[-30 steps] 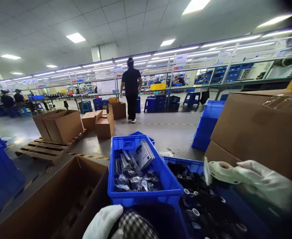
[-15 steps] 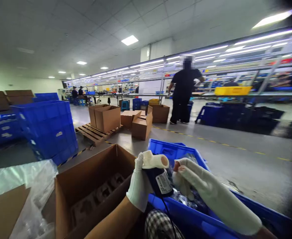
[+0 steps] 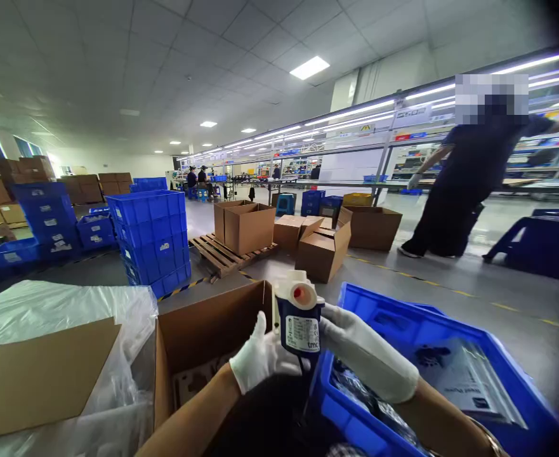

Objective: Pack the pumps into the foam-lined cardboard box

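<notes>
Blue pump with white cap (image 3: 299, 317), upright, above open cardboard box (image 3: 203, 336) and blue crate (image 3: 431, 355); left hand (image 3: 260, 360) and right hand (image 3: 355, 346), white-gloved, both wrapped around it; a person (image 3: 469, 184) walking beyond

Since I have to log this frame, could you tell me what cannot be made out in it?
Head view:
- Pump: its label print is too small to read; the left hand and right hand cover its lower part.
- Open cardboard box: its contents sit behind its wall and the left arm.
- Blue crate: cut off by the bottom edge.
- Co-worker: blurred.
</notes>
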The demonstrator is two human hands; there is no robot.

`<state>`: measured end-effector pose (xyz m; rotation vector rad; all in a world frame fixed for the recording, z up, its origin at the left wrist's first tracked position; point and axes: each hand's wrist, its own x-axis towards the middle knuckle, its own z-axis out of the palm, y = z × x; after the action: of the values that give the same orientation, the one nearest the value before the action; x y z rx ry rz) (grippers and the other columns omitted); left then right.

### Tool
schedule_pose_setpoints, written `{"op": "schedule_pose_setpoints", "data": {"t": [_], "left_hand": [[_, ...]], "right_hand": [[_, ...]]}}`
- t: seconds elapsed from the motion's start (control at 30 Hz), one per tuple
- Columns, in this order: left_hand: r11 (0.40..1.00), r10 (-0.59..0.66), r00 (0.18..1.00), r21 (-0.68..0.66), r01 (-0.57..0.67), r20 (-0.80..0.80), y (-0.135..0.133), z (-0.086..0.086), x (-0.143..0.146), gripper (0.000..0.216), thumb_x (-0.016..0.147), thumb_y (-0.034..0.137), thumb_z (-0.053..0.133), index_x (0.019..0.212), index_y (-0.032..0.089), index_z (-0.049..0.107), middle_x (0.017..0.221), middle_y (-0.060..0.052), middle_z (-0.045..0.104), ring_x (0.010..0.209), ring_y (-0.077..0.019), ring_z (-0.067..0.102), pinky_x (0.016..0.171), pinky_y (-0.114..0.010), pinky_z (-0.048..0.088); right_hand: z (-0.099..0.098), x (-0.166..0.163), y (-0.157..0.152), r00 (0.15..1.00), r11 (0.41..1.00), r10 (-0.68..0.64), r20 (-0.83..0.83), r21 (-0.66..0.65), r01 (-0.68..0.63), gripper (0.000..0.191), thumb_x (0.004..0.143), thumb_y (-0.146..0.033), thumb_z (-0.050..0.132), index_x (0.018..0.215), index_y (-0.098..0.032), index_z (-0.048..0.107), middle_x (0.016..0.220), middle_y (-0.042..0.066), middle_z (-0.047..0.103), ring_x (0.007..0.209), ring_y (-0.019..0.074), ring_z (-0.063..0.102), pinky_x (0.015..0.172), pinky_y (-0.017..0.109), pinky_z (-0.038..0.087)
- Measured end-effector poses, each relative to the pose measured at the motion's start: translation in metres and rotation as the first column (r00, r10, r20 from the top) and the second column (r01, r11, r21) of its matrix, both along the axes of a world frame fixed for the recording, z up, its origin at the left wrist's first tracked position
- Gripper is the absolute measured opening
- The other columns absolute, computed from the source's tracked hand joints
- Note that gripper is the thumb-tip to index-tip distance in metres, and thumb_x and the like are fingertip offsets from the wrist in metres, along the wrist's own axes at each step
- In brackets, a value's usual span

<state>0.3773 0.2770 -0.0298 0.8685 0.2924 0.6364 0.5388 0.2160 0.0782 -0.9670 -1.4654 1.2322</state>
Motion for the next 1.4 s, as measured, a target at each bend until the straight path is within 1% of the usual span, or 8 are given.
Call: {"op": "schedule_pose_setpoints", "data": {"t": [0.13,0.27,0.5,0.77,0.93,1.13,1.3,1.4], "left_hand": [[0.974,-0.213,0.966,-0.114,0.197,-0.148,-0.010,-0.056,-0.022,0.100,0.079,0.086,0.010,0.102,0.006,0.066,0.081,-0.019,0.071,0.076,-0.0309,0.068,0.092,-0.052,0.039],[0.971,-0.179,0.965,-0.196,0.141,-0.193,-0.025,-0.068,-0.055,0.097,0.079,0.086,0.018,0.090,0.004,0.069,0.059,-0.012,0.063,0.063,-0.0262,0.063,0.083,-0.045,0.044],[0.992,0.111,0.901,0.105,-0.074,-0.419,-0.018,-0.018,-0.128,0.079,0.080,0.078,0.042,0.127,0.015,0.054,0.068,-0.003,0.063,0.061,-0.0197,0.064,0.066,-0.032,0.048],[0.965,0.105,0.720,0.247,0.094,-0.686,0.034,0.030,-0.159,0.058,0.080,0.057,0.063,0.122,0.019,0.050,0.079,-0.002,0.068,0.053,-0.0123,0.060,0.055,-0.024,0.043],[0.792,0.230,0.398,0.409,0.454,-0.888,0.067,0.028,-0.149,0.029,0.085,0.041,0.053,0.105,0.021,0.059,0.079,-0.002,0.070,0.058,-0.0141,0.062,0.055,-0.024,0.044],[0.480,0.499,0.040,0.314,0.819,-0.866,0.084,-0.004,-0.134,0.045,0.078,0.048,0.050,0.110,0.021,0.068,0.101,-0.017,0.074,0.085,-0.0362,0.070,0.062,-0.039,0.048],[0.413,0.469,-0.105,0.113,0.904,-0.877,0.090,-0.049,-0.133,0.040,0.077,0.032,0.050,0.109,0.016,0.070,0.098,-0.020,0.074,0.082,-0.0360,0.072,0.055,-0.038,0.050],[0.347,0.440,-0.102,0.064,0.936,-0.892,0.097,-0.086,-0.138,0.028,0.068,0.019,0.058,0.091,0.017,0.074,0.091,-0.018,0.075,0.078,-0.0346,0.071,0.057,-0.039,0.052]], "right_hand": [[0.004,0.001,0.030,0.995,0.991,-0.087,-0.050,0.098,0.091,0.061,0.064,-0.063,0.079,0.104,-0.019,0.072,0.086,0.005,0.070,0.072,0.0174,0.061,0.068,0.029,0.052],[-0.008,0.009,0.064,0.990,0.988,-0.064,-0.129,0.130,0.081,0.048,0.067,-0.054,0.081,0.101,-0.023,0.070,0.089,0.001,0.069,0.073,0.0139,0.060,0.068,0.025,0.051],[-0.040,0.013,0.111,0.994,0.990,-0.106,-0.011,0.092,0.107,0.055,0.067,-0.063,0.076,0.099,-0.019,0.070,0.092,0.005,0.070,0.079,0.0185,0.062,0.080,0.034,0.054],[-0.086,-0.001,0.161,0.999,0.998,0.030,0.046,-0.054,-0.027,0.064,0.063,-0.067,0.076,0.101,-0.016,0.072,0.094,0.009,0.072,0.083,0.0231,0.066,0.083,0.040,0.056],[-0.116,-0.014,0.187,0.991,0.982,0.107,0.080,-0.165,-0.093,0.067,0.067,-0.068,0.073,0.106,-0.015,0.070,0.097,0.008,0.072,0.088,0.0234,0.067,0.084,0.040,0.056],[-0.152,-0.035,0.210,0.970,0.944,0.217,0.111,-0.278,-0.179,0.061,0.071,-0.065,0.072,0.105,-0.014,0.068,0.095,0.007,0.072,0.087,0.0218,0.068,0.084,0.037,0.055],[-0.191,-0.055,0.230,0.920,0.901,0.315,0.233,-0.378,-0.212,0.058,0.076,-0.065,0.064,0.106,-0.014,0.066,0.089,0.005,0.071,0.084,0.0225,0.067,0.079,0.037,0.055],[-0.221,-0.071,0.242,0.798,0.926,0.342,0.496,-0.322,-0.197,0.045,0.083,-0.054,0.056,0.098,-0.014,0.069,0.092,0.007,0.072,0.088,0.0246,0.066,0.083,0.038,0.050]]}}
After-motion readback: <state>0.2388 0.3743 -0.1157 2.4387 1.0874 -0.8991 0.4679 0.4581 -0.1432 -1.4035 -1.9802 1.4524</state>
